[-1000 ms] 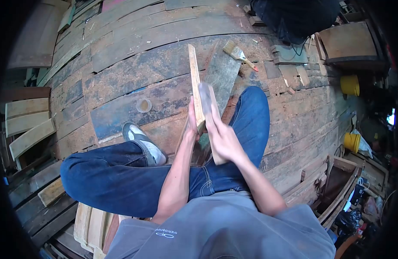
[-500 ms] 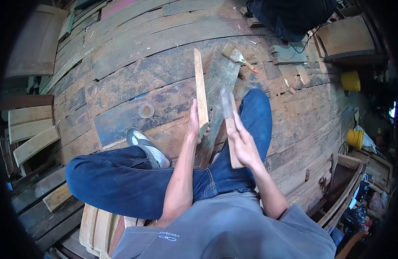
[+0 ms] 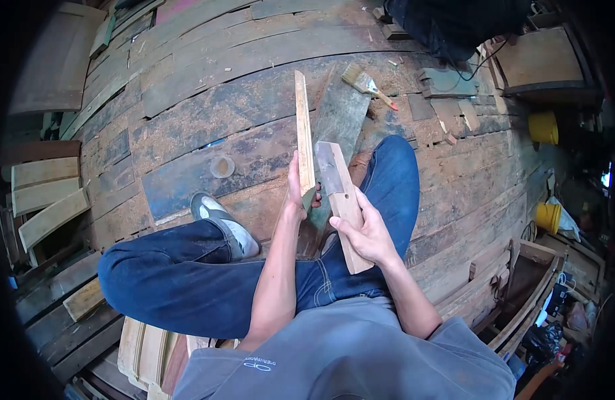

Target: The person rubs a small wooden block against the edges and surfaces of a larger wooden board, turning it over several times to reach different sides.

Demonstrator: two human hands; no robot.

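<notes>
My left hand (image 3: 295, 193) is closed around the lower end of a long, narrow wooden strip (image 3: 303, 133), which points away from me. In my right hand (image 3: 372, 235) is a flat wooden block (image 3: 344, 208) with a smooth grey far end and a small hole near its middle. My right thumb lies across the block's face, fingers wrapping its far edge. The block's grey end is close to the right of the strip. Beneath both pieces a worn grey board (image 3: 341, 115) lies between my legs, and a paintbrush (image 3: 365, 85) rests at its far end.
A small round cup (image 3: 222, 167) stands on the dusty plank floor (image 3: 207, 137) beyond my left shoe. Cut wooden panels (image 3: 51, 193) are stacked at the left. Yellow buckets (image 3: 543, 128) and a wooden crate (image 3: 531, 293) sit at the right; dark cloth hangs at the back.
My right hand has turned the block so its broad face shows, and its grey end has swung left toward the strip. My left hand and the strip have barely moved.
</notes>
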